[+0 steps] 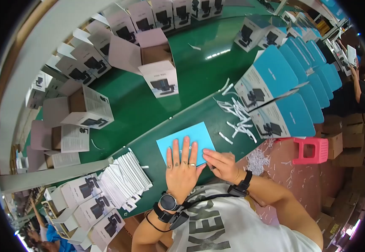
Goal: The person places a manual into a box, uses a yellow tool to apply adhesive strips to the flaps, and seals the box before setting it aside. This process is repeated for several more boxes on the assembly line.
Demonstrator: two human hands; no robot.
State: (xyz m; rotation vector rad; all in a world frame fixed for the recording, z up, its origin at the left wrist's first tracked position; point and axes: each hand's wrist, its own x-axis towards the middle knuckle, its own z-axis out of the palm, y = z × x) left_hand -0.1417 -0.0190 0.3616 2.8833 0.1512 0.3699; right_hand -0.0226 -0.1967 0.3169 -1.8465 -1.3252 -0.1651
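Note:
A light-blue card (201,131), cannot tell whether single or folded, lies flat at the near edge of the green table. My left hand (182,168) rests on it, palm down, with fingers stretched and apart. At the card's right near corner, my right hand (222,164) has its fingers together on the edge; its thumb is mostly hidden. To the left sits a pile of folded white paper leaflets (126,178). White paper strips (237,113) lie scattered right of the card.
Tall white boxes with blue flaps (275,75) stand at the right. Open white cartons (163,82) and rows of printed boxes (81,63) line the far and left table. A pink stool (310,151) and shredded paper (258,161) are on the floor. Other people work at both sides.

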